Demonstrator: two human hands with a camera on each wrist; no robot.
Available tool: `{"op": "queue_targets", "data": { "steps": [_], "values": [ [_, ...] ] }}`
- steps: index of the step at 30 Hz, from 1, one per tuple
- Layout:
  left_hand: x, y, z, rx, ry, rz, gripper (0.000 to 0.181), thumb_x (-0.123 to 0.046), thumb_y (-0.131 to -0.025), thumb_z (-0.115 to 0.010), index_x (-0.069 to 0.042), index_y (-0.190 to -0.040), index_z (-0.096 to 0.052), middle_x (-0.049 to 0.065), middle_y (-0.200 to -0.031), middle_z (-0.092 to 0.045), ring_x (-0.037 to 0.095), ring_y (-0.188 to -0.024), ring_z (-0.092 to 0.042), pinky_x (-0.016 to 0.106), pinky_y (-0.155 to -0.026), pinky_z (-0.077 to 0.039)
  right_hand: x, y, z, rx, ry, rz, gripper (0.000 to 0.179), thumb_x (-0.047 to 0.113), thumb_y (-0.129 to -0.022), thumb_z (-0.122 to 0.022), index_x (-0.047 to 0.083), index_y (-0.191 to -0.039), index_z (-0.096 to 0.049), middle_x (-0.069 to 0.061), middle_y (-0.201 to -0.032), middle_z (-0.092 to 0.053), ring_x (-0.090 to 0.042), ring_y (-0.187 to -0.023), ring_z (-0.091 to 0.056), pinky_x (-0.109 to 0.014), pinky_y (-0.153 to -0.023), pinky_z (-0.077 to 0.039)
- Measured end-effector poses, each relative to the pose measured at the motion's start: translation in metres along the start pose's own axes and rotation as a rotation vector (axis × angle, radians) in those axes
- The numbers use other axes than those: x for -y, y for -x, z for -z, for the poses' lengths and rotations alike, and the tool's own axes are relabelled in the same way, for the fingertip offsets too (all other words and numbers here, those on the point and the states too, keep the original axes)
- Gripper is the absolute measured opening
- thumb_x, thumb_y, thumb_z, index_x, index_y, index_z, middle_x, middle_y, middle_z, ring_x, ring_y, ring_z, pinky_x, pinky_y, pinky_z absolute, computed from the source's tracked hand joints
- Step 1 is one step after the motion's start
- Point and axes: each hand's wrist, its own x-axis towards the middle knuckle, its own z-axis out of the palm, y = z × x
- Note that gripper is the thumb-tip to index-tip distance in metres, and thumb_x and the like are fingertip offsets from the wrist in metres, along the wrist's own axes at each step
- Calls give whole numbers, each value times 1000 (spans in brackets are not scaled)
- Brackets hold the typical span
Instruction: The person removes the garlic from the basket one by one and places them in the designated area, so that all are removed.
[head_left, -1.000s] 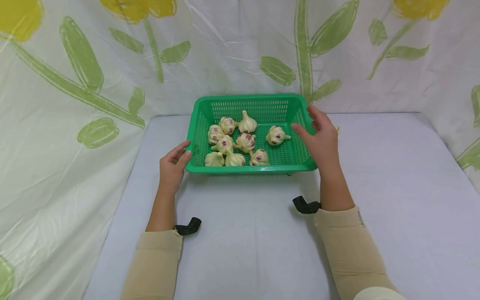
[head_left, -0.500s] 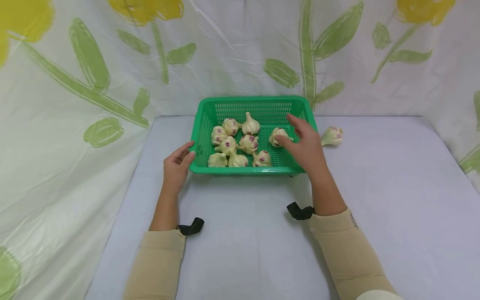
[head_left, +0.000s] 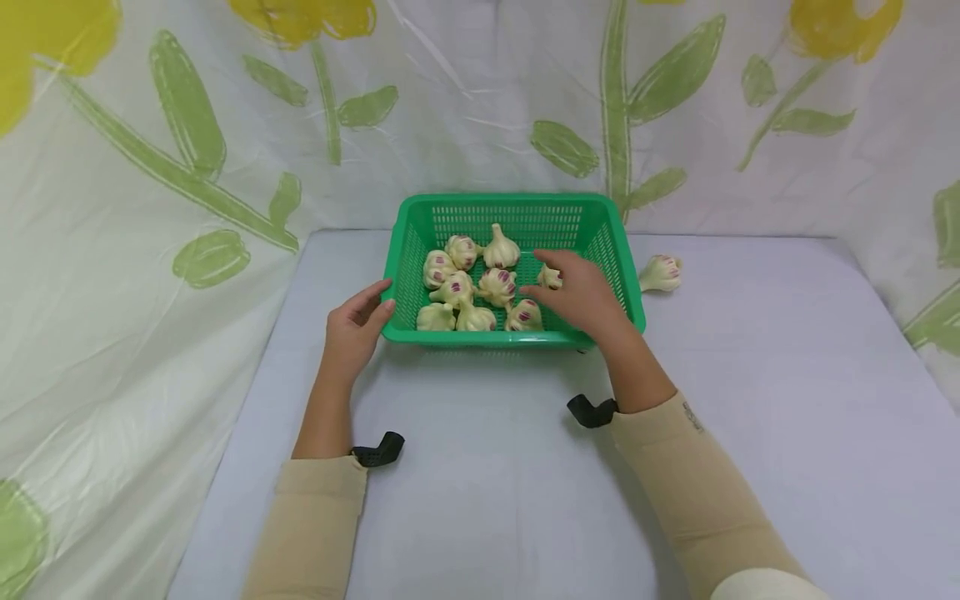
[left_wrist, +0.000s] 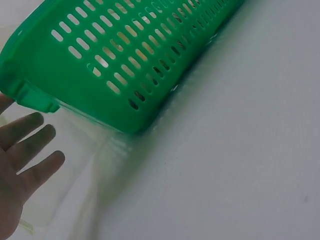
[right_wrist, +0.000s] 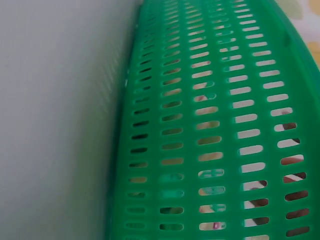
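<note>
A green plastic basket (head_left: pixel 513 337) with slotted walls stands at the table's far side. It holds several garlic bulbs with purple markings, among them a garlic bulb (head_left: pixel 497 287) near the middle. My left hand (head_left: pixel 354 337) touches the rim at the basket's left end; in the left wrist view its fingers (left_wrist: pixel 37 172) are extended and spread. Over the right part of the basket is my right hand (head_left: pixel 581 296), thumb and forefinger apart. It partly covers another garlic bulb (head_left: pixel 550 277). The right wrist view is mostly filled by the basket's front wall (right_wrist: pixel 185 115).
One garlic bulb (head_left: pixel 662 273) lies on the white-covered table (head_left: pixel 480 467), right of the basket. A white curtain (head_left: pixel 465 117) with painted yellow flowers hangs behind and along the left. A black wrist camera (head_left: pixel 592 411) sits under the right forearm.
My right hand has moved left from the basket's right rim to over the bulbs, uncovering the bulb on the table. The left hand stays at the left rim.
</note>
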Motion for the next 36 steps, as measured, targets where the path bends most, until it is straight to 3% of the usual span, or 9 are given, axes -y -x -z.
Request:
{"op": "queue_targets", "data": {
  "steps": [5, 10, 22, 29, 36],
  "values": [
    [-8, 1, 3, -18, -198, -152, 44, -26, -94, -68, -13, -136, -61, 0, -148, -50, 17, -137, -47, 45, -103, -49, -2, -5, -3, 107, 24, -14, 68, 42, -91, -70, 13, -148, -46, -10, -148, -49, -33, -133, -48, -51, -103, -47],
    [-18, 2, 7, -21, -376, -245, 45, -29, -95, -66, -10, -135, -62, 2, -146, -53, 21, -137, -48, 49, -110, -42, -1, -7, -4, 172, 56, 3, 66, 39, -91, -70, 11, -146, -48, -12, -145, -53, -31, -134, -48, -50, -105, -45],
    [-27, 14, 9, 148, -556, -162, 72, -49, -91, -66, -12, -149, -44, -1, -159, -34, 20, -149, -27, 53, -116, -32, -1, -11, -9, 308, 105, -9, 65, 40, -89, -72, 5, -141, -54, -15, -142, -55, -31, -129, -52, -50, -103, -47],
    [-26, 16, 8, 156, -580, -153, 79, -52, -89, -67, -12, -152, -39, -2, -161, -31, 19, -151, -22, 54, -117, -29, -3, -17, -13, 345, 130, -17, 64, 37, -87, -75, 2, -137, -57, -14, -132, -62, -25, -112, -58, -43, -95, -51],
    [-25, 16, 4, 141, -557, -161, 77, -46, -89, -68, -9, -151, -40, 1, -160, -32, 21, -150, -24, 53, -117, -29, -5, -20, -14, 383, 157, -27, 60, 36, -88, -73, 2, -136, -58, -14, -131, -62, -27, -116, -59, -45, -97, -51]
  ]
}}
